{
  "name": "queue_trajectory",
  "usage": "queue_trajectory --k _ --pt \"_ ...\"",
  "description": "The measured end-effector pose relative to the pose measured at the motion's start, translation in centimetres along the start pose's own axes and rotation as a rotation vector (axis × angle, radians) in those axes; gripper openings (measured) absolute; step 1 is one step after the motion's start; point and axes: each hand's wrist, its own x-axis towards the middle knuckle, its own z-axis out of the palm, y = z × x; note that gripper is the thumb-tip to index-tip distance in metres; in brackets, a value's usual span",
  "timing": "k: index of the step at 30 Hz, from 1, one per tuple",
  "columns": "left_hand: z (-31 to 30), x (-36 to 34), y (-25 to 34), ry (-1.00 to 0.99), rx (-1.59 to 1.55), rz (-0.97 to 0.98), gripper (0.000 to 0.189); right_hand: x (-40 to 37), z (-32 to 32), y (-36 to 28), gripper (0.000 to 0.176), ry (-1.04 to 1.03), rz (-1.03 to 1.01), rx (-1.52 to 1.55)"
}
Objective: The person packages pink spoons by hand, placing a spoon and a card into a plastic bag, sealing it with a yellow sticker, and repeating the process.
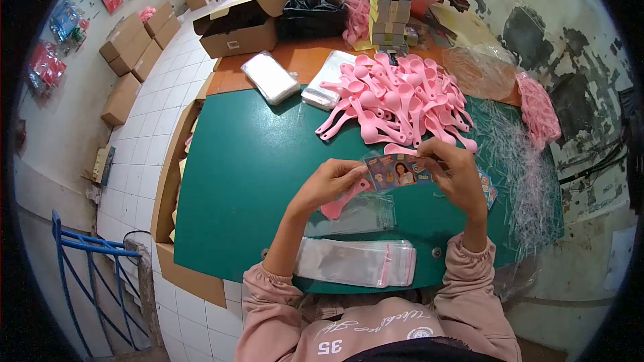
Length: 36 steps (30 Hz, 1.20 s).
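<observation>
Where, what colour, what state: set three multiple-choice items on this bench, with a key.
1. Where is the pile of pink spoons? A. At the far edge of the green mat B. On a shelf C. On a chair
2. What colour is the mat? A. Red B. Green C. Yellow
3. The printed card is: A. lying flat B. torn in half C. held by both hands
Key: 1 A, heaped beyond the hands; 2 B, plainly green; 3 C, left hand and right hand pinch its ends.

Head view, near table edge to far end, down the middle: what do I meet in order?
Stack of clear zip bags → single clear bag → printed card → pile of pink spoons → stack of small boxes.
</observation>
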Motion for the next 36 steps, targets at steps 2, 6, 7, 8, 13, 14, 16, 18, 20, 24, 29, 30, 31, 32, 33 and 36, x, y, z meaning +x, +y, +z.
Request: queue_trajectory --k 2,6,7,8,13,14,16,18,20,24,29,30,31,32,33,36 --pt "-0.1 0.1 0.1 -0.048 0.058 0.025 0.032 0.0 0.0 -0.2 0.011 -0.027 -0.024 -0.018" --pt "0.8 0.4 -0.1 -0.173 0.127 0.152 0.03 0.1 1.6 0.7 0.013 -0.123 -0.015 0.026" --pt "1.1 0.3 0.2 -0.175 0.129 0.151 0.03 0.1 2.0 0.8 0.015 -0.222 -0.009 0.054" --pt "1.4 0.0 0.8 -0.177 0.129 0.145 0.032 0.1 2.4 1.1 0.016 -0.32 -0.003 0.082" --pt "1.6 -0.4 0.7 -0.048 0.234 0.195 0.053 0.0 2.8 2.5 0.015 -0.318 -0.015 0.182" --pt "1.4 -0.4 0.7 -0.05 0.235 0.195 0.053 0.0 2.4 2.6 0.013 -0.338 0.017 0.276" --pt "1.2 -0.1 0.3 -0.085 0.307 0.147 0.054 -0.2 2.4 3.0 0.013 -0.31 0.1 0.423" --pt "1.3 0.1 -0.1 -0.087 0.269 0.174 0.054 -0.3 2.7 3.6 0.012 -0.281 0.181 0.57" --pt "1.3 0.1 -0.2 -0.09 0.232 0.201 0.054 -0.3 3.1 4.0 0.011 -0.357 0.156 0.505" --pt "1.5 -0.1 0.6 -0.144 0.297 0.13 0.054 -0.4 3.7 3.3 0.014 -0.404 0.066 0.238" --pt "1.3 -0.3 0.6 -0.125 0.312 0.108 0.057 -0.5 3.0 2.9 0.019 -0.362 0.101 0.426" --pt "1.4 -0.2 0.5 -0.124 0.342 0.141 0.058 -0.5 3.0 2.8 0.021 -0.368 0.092 0.423" --pt "1.5 -0.2 0.3 -0.124 0.373 0.172 0.059 -0.4 3.0 2.8 0.021 -0.368 0.091 0.424" --pt "1.6 0.0 -0.2 -0.124 0.373 0.172 0.059 -0.4 3.1 2.7 0.022 -0.382 0.067 0.353" --pt "1.7 0.1 -0.5 -0.115 0.378 0.255 0.062 -0.4 3.2 2.7 0.024 -0.394 0.044 0.281" --pt "2.1 -0.3 0.2 -0.126 0.38 0.244 0.068 -0.2 3.4 2.4 0.026 -0.461 0.002 0.222"
